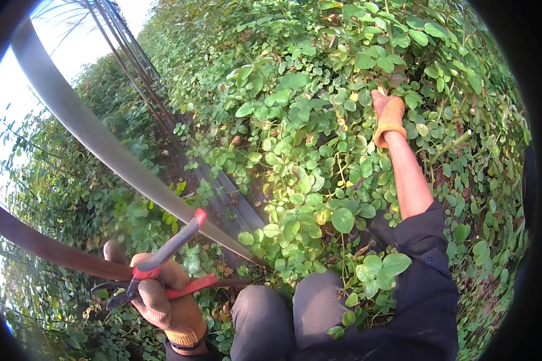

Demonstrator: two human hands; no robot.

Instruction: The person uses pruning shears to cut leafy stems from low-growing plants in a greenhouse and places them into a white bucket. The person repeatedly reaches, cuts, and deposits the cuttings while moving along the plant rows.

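My left hand (167, 293), in a tan work glove with a yellow cuff, grips pruning shears (149, 273) with red and grey handles. Their dark blades point left and stand apart. A brown pole (58, 255) runs in from the left edge to this hand and shows again beyond it; whether my fingers also hold it, I cannot tell. My right arm stretches far forward into the leafy bush (298, 117). My right hand (388, 110), gloved too, is among the leaves, its fingertips mostly hidden. What it holds there is not visible.
A grey pole (104, 140) slants down from the upper left to the ground near my knees (262, 311). Several thin rusty rods (131, 63) stand farther off. A dark strip (230, 198) lies along the ground between plant rows. Right of my forearm juts a thick cut stem (454, 143).
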